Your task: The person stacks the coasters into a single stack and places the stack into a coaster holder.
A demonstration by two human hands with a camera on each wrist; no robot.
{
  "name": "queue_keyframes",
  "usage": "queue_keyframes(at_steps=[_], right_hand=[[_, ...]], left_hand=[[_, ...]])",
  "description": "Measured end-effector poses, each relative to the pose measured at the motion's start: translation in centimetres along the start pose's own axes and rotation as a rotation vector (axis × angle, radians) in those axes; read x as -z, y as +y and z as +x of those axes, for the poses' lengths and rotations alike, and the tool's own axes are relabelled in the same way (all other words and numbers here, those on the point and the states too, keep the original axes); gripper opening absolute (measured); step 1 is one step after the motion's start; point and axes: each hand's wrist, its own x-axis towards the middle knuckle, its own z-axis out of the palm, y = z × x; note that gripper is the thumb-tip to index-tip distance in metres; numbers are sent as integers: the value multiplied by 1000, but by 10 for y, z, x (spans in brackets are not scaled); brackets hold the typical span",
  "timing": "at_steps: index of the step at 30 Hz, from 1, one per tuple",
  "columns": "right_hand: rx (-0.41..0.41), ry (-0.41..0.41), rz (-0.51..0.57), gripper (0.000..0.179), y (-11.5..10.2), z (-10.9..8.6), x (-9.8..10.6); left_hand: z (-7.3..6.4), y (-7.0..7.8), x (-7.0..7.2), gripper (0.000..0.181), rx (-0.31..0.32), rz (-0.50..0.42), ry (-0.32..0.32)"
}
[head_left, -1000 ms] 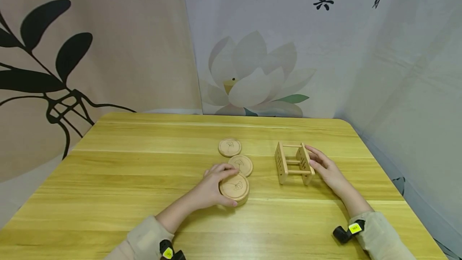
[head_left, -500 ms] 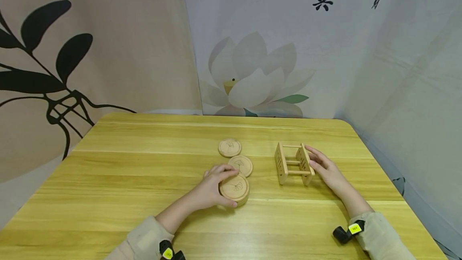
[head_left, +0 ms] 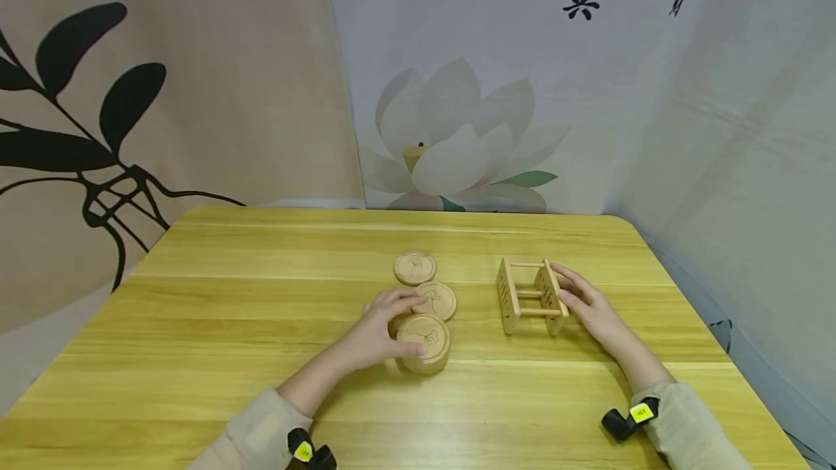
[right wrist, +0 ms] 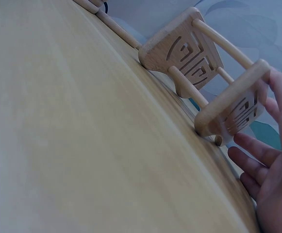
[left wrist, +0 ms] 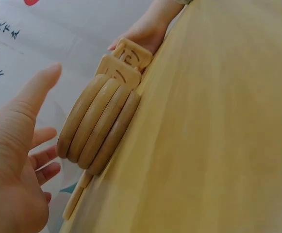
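A stack of several round wooden coasters [head_left: 431, 332] with a line-drawn leaf on top stands near the middle of the table. My left hand [head_left: 372, 336] is at the stack's left side; in the left wrist view its fingers [left wrist: 43, 158] are spread beside the coasters, with a gap between thumb and stack. Two loose coasters lie behind, a nearer one [head_left: 440, 301] and a farther one [head_left: 414, 268]. My right hand [head_left: 591, 310] touches the outer side of a wooden coaster rack [head_left: 509, 303], which has two slotted end panels joined by rods. Its fingers [right wrist: 257, 150] lie against the right panel.
The wood-grain table [head_left: 228, 354] reaches back to a fabric backdrop [head_left: 457, 20] printed with a lotus, dark leaves and characters. Black wrist cameras [head_left: 617, 423] are strapped over both sleeves.
My left hand has let go of the stacked coasters and drawn slightly left, its thumb lifting off the front edge. The stack stays in place. My right hand and the rack have not moved.
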Motion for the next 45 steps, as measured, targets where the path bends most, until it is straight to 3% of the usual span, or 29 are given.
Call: queue_keyframes(at_steps=[6, 12, 23, 33, 45], right_hand=[[-14, 5, -15, 50, 1, 0, 1], [-4, 11, -16, 49, 0, 0, 2], [-10, 5, 4, 50, -3, -1, -1], [-19, 8, -1, 50, -1, 0, -1], [-20, 10, 1, 50, -1, 0, 0]], left_hand=[[7, -1, 5, 76, 19, -10, 28], [16, -4, 10, 72, -20, -11, 68], [28, -23, 26, 72, 0, -8, 127], [37, -30, 38, 78, -44, 94, 51], [51, -35, 37, 80, -75, 225, -63]])
